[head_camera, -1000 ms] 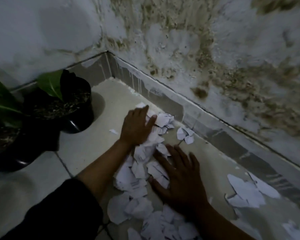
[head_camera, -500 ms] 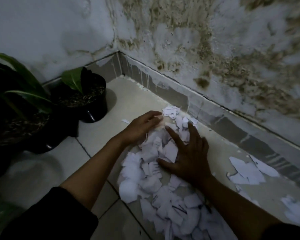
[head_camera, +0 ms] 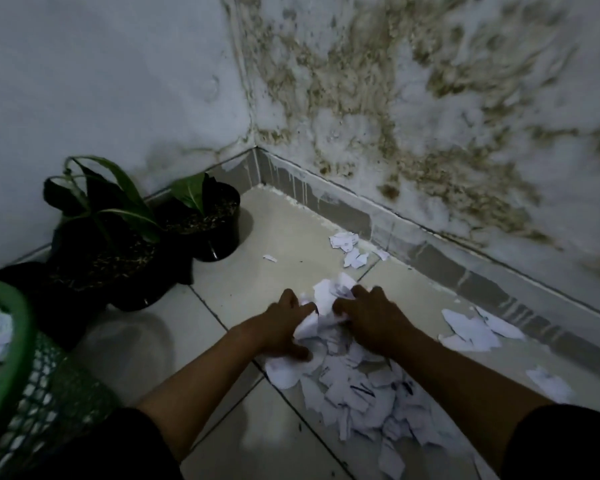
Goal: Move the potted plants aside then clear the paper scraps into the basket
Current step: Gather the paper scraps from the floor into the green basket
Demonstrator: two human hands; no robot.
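Observation:
White paper scraps lie in a heap on the tiled floor in front of me. My left hand and my right hand press together around a bunch of scraps at the far end of the heap. Two black potted plants stand at the left against the wall: a larger one and a smaller one nearer the corner. A green mesh basket sits at the lower left with some paper inside.
Loose scraps lie near the skirting: a small group by the corner, bigger pieces at the right and one more further right. A stained wall closes off the right side and the back.
Both hands have drawn back from the corner and closed in on each other, bunching scraps between them. The view has pulled back, so the basket and the larger plant now show.

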